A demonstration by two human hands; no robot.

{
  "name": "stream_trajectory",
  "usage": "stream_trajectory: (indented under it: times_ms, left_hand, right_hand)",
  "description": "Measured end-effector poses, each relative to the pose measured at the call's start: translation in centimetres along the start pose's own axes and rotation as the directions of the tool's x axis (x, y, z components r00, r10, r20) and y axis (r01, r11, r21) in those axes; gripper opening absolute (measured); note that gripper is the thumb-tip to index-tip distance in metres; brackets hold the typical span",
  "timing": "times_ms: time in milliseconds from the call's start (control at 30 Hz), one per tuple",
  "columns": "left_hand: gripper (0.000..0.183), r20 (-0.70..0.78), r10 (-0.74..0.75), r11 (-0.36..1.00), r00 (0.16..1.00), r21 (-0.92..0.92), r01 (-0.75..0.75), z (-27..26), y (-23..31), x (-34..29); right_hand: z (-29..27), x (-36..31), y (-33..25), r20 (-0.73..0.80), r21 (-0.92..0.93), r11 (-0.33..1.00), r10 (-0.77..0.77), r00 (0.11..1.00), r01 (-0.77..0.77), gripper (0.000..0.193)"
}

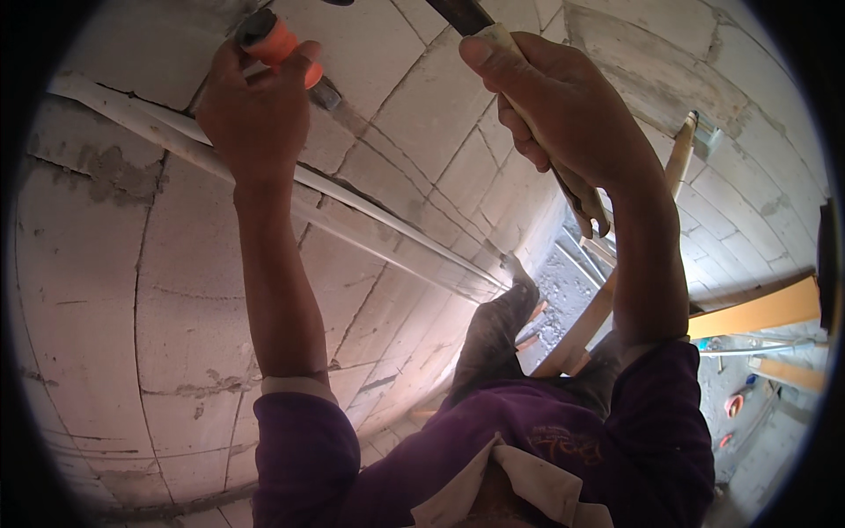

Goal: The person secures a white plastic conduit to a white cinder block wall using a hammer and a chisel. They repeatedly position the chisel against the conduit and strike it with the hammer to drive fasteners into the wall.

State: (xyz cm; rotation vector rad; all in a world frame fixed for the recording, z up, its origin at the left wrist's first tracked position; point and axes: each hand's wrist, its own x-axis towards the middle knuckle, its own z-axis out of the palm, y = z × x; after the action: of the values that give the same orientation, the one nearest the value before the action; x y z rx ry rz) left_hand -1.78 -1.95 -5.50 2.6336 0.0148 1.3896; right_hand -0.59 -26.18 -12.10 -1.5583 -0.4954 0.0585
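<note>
My left hand (262,123) is closed around the orange guarded grip of a chisel (280,51) at the upper left. The flat metal blade points right and down, close to a groove (387,145) cut in the block wall; whether the tip touches, I cannot tell. In my raised right hand (576,101) is a hammer, gripped by its pale, worn handle (578,198), with the thumb along it. Its dark head end (462,12) runs out of the top of the picture, apart from the chisel.
A long white pipe (378,218) runs diagonally along the light block wall (211,326). Wooden boards (576,327) lean below on the right, over a rubble-strewn floor (563,286). A yellowish board (761,306) lies farther right, with an orange round object (734,406) on the floor.
</note>
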Motion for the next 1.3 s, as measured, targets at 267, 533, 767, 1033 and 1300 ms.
stream_trajectory:
  times_ms: [267,533,767,1033,1300]
  left_hand:
    - [0.049,-0.010,-0.030,0.998,1.000,-0.049,0.029,0.3,0.1,-0.4]
    - [0.044,-0.062,0.065,0.981,0.996,-0.179,-0.075,0.9,0.4,-1.7]
    - [0.036,-0.167,0.306,0.920,0.937,-0.200,-0.336,2.3,-2.0,-3.3]
    - [0.028,-0.129,0.304,0.930,0.944,-0.177,-0.323,2.2,-1.3,-3.5]
    - [0.026,-0.040,0.188,0.963,0.981,-0.190,-0.192,1.9,-1.3,-3.1]
  right_hand:
    - [-0.6,0.0,-1.4,-0.022,-0.161,0.978,-0.138,0.990,0.132,0.042]
    - [-0.8,-4.2,-8.9,0.049,-0.440,0.862,-0.257,0.965,0.252,0.058]
    - [-1.3,-3.6,-7.3,0.179,-0.453,0.837,-0.252,0.951,0.307,0.052]
    - [-0.6,-1.8,-2.3,0.087,-0.582,0.731,-0.380,0.921,0.356,0.043]
    - [-1.1,-2.8,-5.0,0.195,-0.438,0.782,-0.399,0.896,0.443,0.043]
